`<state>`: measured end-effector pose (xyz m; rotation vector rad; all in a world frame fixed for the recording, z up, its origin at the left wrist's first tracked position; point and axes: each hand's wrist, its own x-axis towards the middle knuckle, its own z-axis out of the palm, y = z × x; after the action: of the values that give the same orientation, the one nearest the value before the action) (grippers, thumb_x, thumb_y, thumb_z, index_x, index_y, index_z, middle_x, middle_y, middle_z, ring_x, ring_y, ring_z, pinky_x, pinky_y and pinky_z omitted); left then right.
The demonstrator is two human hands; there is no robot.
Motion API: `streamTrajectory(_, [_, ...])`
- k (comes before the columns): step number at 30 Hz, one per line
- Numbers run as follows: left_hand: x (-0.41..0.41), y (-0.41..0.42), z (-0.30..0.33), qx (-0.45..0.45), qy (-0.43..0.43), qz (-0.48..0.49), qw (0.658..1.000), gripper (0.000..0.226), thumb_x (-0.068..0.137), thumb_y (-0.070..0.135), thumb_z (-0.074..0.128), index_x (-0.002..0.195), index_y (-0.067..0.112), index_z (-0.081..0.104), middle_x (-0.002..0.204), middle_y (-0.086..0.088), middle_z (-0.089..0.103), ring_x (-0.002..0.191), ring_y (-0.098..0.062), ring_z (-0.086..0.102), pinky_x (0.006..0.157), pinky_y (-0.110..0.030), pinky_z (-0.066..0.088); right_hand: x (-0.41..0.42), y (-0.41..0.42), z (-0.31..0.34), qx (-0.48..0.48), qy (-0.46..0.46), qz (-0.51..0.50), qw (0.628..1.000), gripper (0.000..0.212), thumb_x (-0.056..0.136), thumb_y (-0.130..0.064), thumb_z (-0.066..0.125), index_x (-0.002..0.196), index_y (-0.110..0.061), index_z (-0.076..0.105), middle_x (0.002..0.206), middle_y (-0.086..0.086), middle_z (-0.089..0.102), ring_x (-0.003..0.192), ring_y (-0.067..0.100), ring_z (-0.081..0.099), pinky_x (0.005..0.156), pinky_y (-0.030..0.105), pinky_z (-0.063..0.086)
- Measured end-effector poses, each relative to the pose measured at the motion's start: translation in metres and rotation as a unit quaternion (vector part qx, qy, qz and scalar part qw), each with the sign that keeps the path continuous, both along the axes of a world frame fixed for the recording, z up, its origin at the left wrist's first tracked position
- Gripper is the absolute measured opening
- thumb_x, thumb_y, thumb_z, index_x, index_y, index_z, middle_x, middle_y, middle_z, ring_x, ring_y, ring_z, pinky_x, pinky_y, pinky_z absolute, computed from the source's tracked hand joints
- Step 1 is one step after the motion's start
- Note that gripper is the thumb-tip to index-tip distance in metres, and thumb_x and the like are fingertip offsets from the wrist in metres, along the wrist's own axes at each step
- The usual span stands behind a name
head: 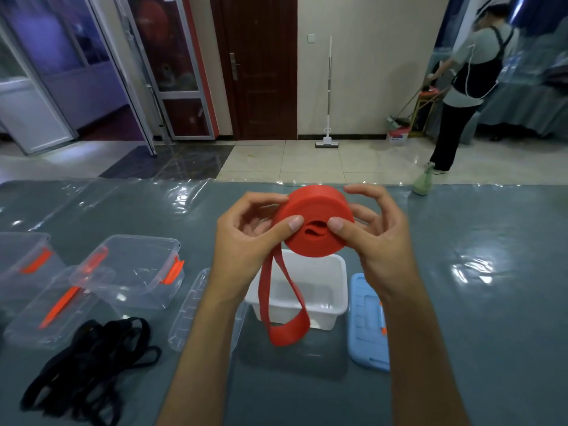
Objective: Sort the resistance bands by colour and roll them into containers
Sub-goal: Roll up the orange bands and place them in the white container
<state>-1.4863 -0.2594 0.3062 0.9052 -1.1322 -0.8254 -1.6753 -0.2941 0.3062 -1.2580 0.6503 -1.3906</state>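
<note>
Pinching the red resistance band [313, 229] roll keeps it tight: left hand [246, 238] and right hand [378, 238] both grip it above the white container [335, 290].

red band [313, 222], black bands [92, 364], blue lid [367, 327]

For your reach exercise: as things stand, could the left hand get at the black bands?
Probably not yet: the left hand helps hold the red band roll. Nothing lies over the black bands.

Mop [327, 93] against wall; person [467, 84] sweeping.
</note>
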Motion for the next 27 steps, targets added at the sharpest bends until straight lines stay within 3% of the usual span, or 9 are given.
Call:
streamTrajectory(3, [0.002, 0.001, -0.001, 0.005, -0.019, -0.035, 0.999, 0.052, 0.074, 0.006, 0.083, 0.124, 0.011, 0.071, 0.120, -0.007, 0.077, 0.114, -0.023, 0.073, 0.094, -0.031, 0.060, 0.000, 0.001, -0.003, 0.002, -0.027, 0.002, 1.000, 0.045, 0.075, -0.011, 0.085, 0.115, -0.014, 0.064, 0.113, 0.019, 0.073, 0.100, 0.033, 0.076, 0.078, 0.037, 0.063])
streamTrajectory(9, [0.000, 0.004, -0.006, -0.001, 0.011, -0.011, 1.000, 0.047, 0.064, 0.003, 0.088, 0.108, 0.012, 0.075, 0.108, -0.008, 0.079, 0.103, -0.022, 0.076, 0.088, -0.026, 0.059, -0.008, 0.005, -0.008, 0.027, 0.048, 0.000, 0.998, 0.043, 0.070, -0.007, 0.090, 0.094, -0.014, 0.056, 0.094, 0.009, 0.078, 0.091, 0.030, 0.077, 0.077, 0.034, 0.061])
streamTrajectory(13, [0.000, 0.003, -0.010, 0.005, -0.007, -0.016, 1.000, 0.043, 0.075, 0.010, 0.084, 0.116, 0.007, 0.074, 0.123, -0.014, 0.074, 0.112, -0.024, 0.073, 0.096, -0.036, 0.059, -0.003, 0.011, -0.005, 0.016, 0.008, -0.037, 0.999, 0.044, 0.071, -0.010, 0.084, 0.109, -0.018, 0.064, 0.103, 0.018, 0.075, 0.092, 0.031, 0.077, 0.073, 0.034, 0.062])
streamTrajectory(16, [0.004, 0.005, -0.007, 0.008, -0.020, -0.031, 0.999, 0.048, 0.080, 0.013, 0.081, 0.127, 0.011, 0.072, 0.122, -0.008, 0.077, 0.115, -0.023, 0.073, 0.099, -0.036, 0.059, 0.001, 0.013, -0.005, 0.023, -0.017, -0.040, 0.999, 0.039, 0.073, -0.010, 0.083, 0.107, -0.013, 0.064, 0.103, 0.018, 0.075, 0.093, 0.029, 0.077, 0.074, 0.034, 0.063])
streamTrajectory(20, [0.002, 0.008, -0.005, -0.003, 0.000, 0.024, 1.000, 0.039, 0.076, 0.012, 0.086, 0.112, 0.005, 0.073, 0.110, -0.010, 0.079, 0.106, -0.022, 0.076, 0.093, -0.028, 0.059, -0.002, 0.014, -0.002, 0.027, 0.054, -0.009, 0.998, 0.045, 0.072, -0.012, 0.092, 0.097, -0.014, 0.056, 0.102, 0.023, 0.075, 0.096, 0.035, 0.076, 0.080, 0.040, 0.063])
streamTrajectory(23, [0.001, 0.008, -0.009, -0.009, 0.031, 0.022, 0.999, 0.032, 0.077, 0.009, 0.083, 0.104, -0.002, 0.071, 0.113, -0.014, 0.077, 0.107, -0.025, 0.075, 0.091, -0.032, 0.060, -0.003, 0.018, 0.001, 0.013, 0.049, 0.001, 0.999, 0.047, 0.073, -0.008, 0.084, 0.113, -0.014, 0.061, 0.107, 0.019, 0.076, 0.097, 0.035, 0.077, 0.078, 0.039, 0.064])
streamTrajectory(27, [0.010, 0.012, -0.007, -0.020, -0.017, -0.009, 1.000, 0.035, 0.083, 0.014, 0.079, 0.117, 0.010, 0.074, 0.117, -0.008, 0.077, 0.111, -0.024, 0.074, 0.095, -0.033, 0.058, 0.003, 0.019, -0.003, -0.019, -0.004, -0.022, 1.000, 0.043, 0.074, -0.003, 0.083, 0.112, -0.013, 0.066, 0.116, 0.015, 0.074, 0.103, 0.030, 0.076, 0.085, 0.039, 0.062])
